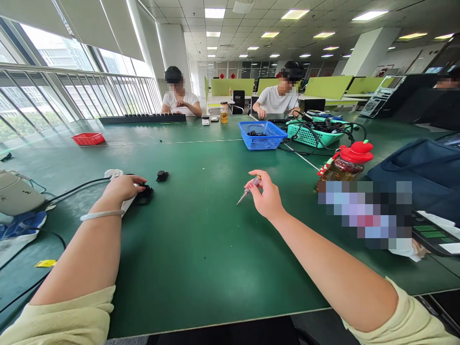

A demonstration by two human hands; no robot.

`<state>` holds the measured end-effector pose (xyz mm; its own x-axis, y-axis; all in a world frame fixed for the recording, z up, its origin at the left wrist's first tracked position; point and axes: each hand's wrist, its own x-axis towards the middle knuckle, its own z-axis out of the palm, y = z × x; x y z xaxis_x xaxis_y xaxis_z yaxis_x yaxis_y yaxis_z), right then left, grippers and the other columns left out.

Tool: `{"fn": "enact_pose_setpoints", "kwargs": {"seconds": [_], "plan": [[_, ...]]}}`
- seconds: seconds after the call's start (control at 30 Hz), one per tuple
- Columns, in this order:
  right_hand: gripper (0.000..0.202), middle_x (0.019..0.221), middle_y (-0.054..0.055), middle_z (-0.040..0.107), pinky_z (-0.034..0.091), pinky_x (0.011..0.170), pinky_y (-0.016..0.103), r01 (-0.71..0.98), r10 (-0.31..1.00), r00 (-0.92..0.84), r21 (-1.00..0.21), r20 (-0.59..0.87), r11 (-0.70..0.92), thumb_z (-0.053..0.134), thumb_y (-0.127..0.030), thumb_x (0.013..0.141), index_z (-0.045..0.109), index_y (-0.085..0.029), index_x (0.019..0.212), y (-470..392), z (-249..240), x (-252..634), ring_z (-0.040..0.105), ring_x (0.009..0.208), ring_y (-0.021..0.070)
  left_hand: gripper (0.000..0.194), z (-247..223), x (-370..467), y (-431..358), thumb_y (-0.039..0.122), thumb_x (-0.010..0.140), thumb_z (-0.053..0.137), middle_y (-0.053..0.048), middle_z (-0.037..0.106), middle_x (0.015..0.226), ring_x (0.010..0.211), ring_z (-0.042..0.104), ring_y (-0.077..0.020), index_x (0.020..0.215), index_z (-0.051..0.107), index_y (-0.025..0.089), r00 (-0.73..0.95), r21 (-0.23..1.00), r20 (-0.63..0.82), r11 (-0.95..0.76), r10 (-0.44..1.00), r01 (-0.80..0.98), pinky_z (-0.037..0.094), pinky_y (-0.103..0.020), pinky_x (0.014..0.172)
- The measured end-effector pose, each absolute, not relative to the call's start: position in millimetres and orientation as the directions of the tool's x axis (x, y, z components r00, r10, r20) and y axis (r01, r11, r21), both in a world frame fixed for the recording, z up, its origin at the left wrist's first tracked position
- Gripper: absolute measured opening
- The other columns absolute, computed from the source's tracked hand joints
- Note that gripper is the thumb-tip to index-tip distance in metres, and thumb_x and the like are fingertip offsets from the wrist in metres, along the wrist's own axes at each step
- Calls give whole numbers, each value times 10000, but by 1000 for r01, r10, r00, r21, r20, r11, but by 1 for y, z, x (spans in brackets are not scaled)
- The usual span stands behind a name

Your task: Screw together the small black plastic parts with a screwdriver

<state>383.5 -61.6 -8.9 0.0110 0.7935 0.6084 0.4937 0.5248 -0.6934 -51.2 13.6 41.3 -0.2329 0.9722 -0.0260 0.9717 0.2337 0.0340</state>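
My right hand (266, 194) holds a small screwdriver (247, 190) between thumb and fingers, its tip pointing down and left above the green table (201, 239). On the left, my left hand (124, 188) reaches over a black object (145, 195), its fingers closed at the object's near edge; what exactly they grip is partly hidden. A white item lies under that hand and wrist. Just right of it sits a small black part (162, 176) on the table.
Blue basket (262, 139) and green basket (312, 136) with black cables stand farther back. A red tray (88, 139) is at the far left. A red-lidded bottle (347, 165) and dark bag (417, 177) are right. Two people sit across the table.
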Motion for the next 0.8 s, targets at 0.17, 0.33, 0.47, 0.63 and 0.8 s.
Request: {"fn": "enact_pose_setpoints", "kwargs": {"seconds": [0.17, 0.33, 0.47, 0.63, 0.8], "plan": [[228, 831, 22, 709, 526, 835, 415, 484, 794, 8, -697, 608, 529, 488, -261, 908, 507, -250, 1135, -61, -10, 384, 681, 791, 214, 496, 38, -53, 16, 460, 810, 590, -79, 715, 1161, 1037, 589, -286, 1261, 666, 269, -235, -13, -26, 234, 972, 972, 461, -330, 811], [229, 835, 25, 711, 528, 830, 416, 489, 797, 4, -696, 605, 526, 489, -264, 910, 509, -249, 1137, -61, -9, 384, 683, 801, 218, 506, 40, -50, 14, 486, 806, 597, -79, 716, 1167, 1059, 578, -298, 1264, 662, 280, -222, -54, -4, 222, 975, 974, 459, -337, 823], [225, 833, 27, 709, 531, 835, 420, 485, 797, 5, -699, 603, 526, 493, -267, 909, 513, -251, 1132, -62, -9, 384, 682, 800, 218, 444, 40, -42, 10, 443, 777, 642, -76, 734, 1115, 1036, 595, -299, 1193, 703, 298, -187, -67, -6, 186, 982, 980, 462, -335, 795], [233, 834, 27, 706, 531, 835, 419, 481, 795, 3, -698, 606, 530, 490, -263, 909, 513, -251, 1141, -61, -9, 385, 678, 797, 214, 452, 42, -36, 9, 432, 755, 665, -85, 745, 1071, 1081, 597, -304, 1188, 695, 303, -163, -89, -16, 161, 986, 983, 464, -348, 836], [231, 832, 25, 704, 528, 831, 423, 486, 797, -3, -695, 605, 530, 486, -264, 904, 511, -250, 1134, -61, -9, 385, 681, 793, 218, 588, 46, -45, 17, 633, 570, 758, -207, 700, 1101, 1103, 579, -416, 975, 732, 207, -239, -28, 13, 239, 971, 971, 484, -494, 842]]}}
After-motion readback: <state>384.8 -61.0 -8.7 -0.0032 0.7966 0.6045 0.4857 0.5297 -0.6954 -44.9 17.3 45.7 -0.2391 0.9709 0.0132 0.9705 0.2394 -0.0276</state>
